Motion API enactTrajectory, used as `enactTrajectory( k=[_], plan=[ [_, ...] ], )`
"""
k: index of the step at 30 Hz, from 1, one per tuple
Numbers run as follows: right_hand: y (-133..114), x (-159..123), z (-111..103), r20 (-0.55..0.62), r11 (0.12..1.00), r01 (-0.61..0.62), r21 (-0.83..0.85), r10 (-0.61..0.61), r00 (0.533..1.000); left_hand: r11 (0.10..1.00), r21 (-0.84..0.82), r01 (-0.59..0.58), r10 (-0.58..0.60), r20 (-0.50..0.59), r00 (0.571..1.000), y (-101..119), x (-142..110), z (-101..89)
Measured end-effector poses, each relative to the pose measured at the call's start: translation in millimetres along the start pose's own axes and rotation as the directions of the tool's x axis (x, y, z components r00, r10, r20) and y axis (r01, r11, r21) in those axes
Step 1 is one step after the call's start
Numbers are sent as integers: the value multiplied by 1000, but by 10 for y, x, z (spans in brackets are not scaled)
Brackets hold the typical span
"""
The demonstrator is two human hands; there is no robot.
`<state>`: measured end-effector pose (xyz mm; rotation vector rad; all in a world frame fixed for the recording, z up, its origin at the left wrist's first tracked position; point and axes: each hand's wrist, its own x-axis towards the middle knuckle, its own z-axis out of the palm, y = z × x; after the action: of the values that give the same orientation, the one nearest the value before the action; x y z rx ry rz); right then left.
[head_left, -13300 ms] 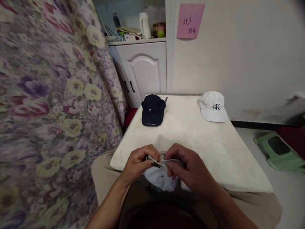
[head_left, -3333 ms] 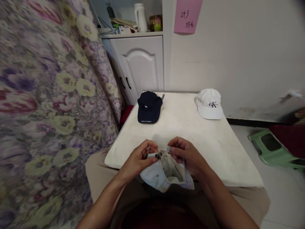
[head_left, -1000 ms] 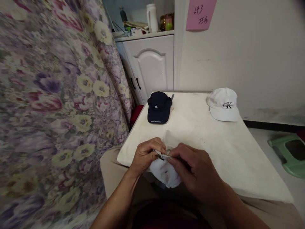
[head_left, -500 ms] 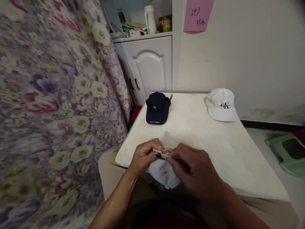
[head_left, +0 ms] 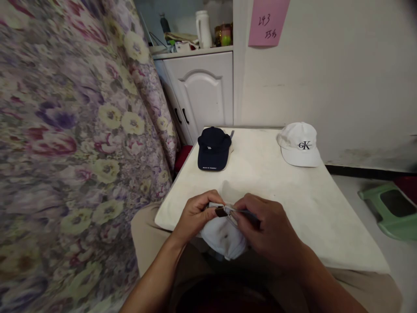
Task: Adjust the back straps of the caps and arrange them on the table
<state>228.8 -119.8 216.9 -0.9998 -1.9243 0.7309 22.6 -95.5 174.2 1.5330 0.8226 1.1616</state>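
At the near edge of the table I hold a pale grey-blue cap (head_left: pixel 221 234), its rounded crown toward me. My left hand (head_left: pixel 199 213) pinches the cap's back strap beside a small dark metal buckle (head_left: pixel 221 211). Closed on the strap's other side, my right hand (head_left: pixel 265 221) grips the strap (head_left: pixel 232 208) between thumb and forefinger. Part of the cap is hidden under my hands. Farther off on the table lie a navy cap (head_left: pixel 213 148) at the left and a white cap with dark letters (head_left: pixel 300 144) at the right.
The cream-covered table (head_left: pixel 260 169) stands against the wall. A floral curtain (head_left: pixel 81 130) hangs along the left side. Behind are a white cabinet (head_left: pixel 205 91) and a shelf with a white jug (head_left: pixel 203 29). A green stool (head_left: pixel 387 217) is on the floor at right.
Both hands stay on the cap's strap. The dark buckle has turned and shows more of its face beside my left thumb. The whole view has shifted slightly.
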Motion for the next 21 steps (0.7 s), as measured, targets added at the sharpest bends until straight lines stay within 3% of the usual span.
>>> enactTrajectory(
  k=[15, 21],
  plan=[
    [89, 26, 18, 33, 984, -142, 105, 139, 990, 998, -19, 53, -54, -67, 996, -56, 20, 0],
    [132, 51, 8, 135, 952, -223, 212, 197, 971, 998, -34, 45, -47, -49, 998, -73, 15, -6]
  ],
)
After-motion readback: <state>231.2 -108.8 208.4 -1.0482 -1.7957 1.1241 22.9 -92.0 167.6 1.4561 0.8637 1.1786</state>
